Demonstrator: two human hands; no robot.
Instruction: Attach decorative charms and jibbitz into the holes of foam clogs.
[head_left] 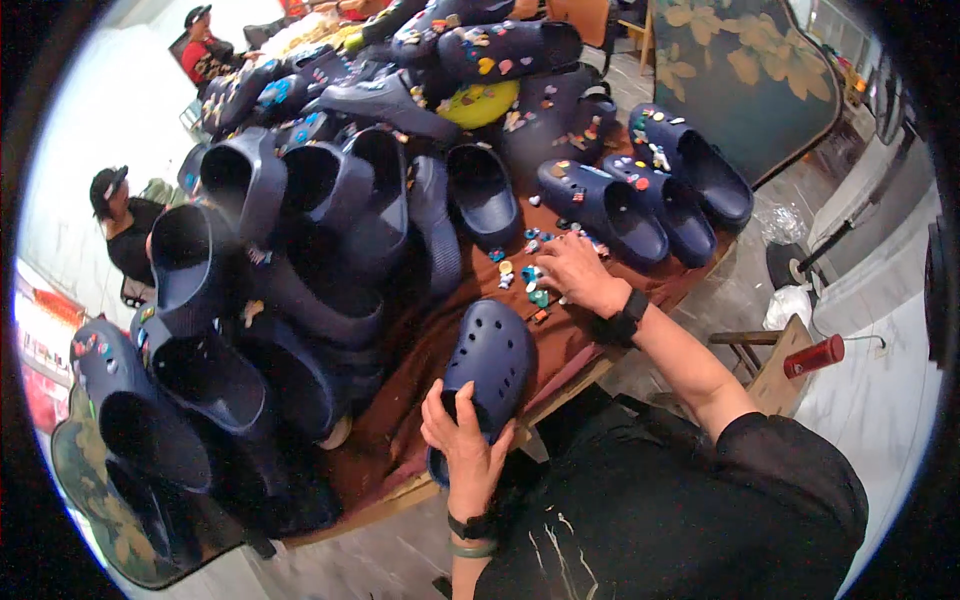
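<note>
A navy clog (490, 350) with holes in its upper lies toe away from me at the table's front edge. My left hand (465, 440) grips it at the heel opening, thumb and fingers around the rim. Beyond the clog, small colourful shoe charms (507, 274) are scattered on the brown cloth. My right hand (582, 275) reaches down among them, its fingers bent but apart, the fingertips touching the charms. Whether a charm is between the fingertips is too small to make out.
Many navy clogs (185, 260) are piled on the left. Clogs with charms (600, 205) stand at the right, near the table edge. A wooden stool (770, 370) with a red cylinder (814, 356) is at the right. Two people sit beyond the table at the left.
</note>
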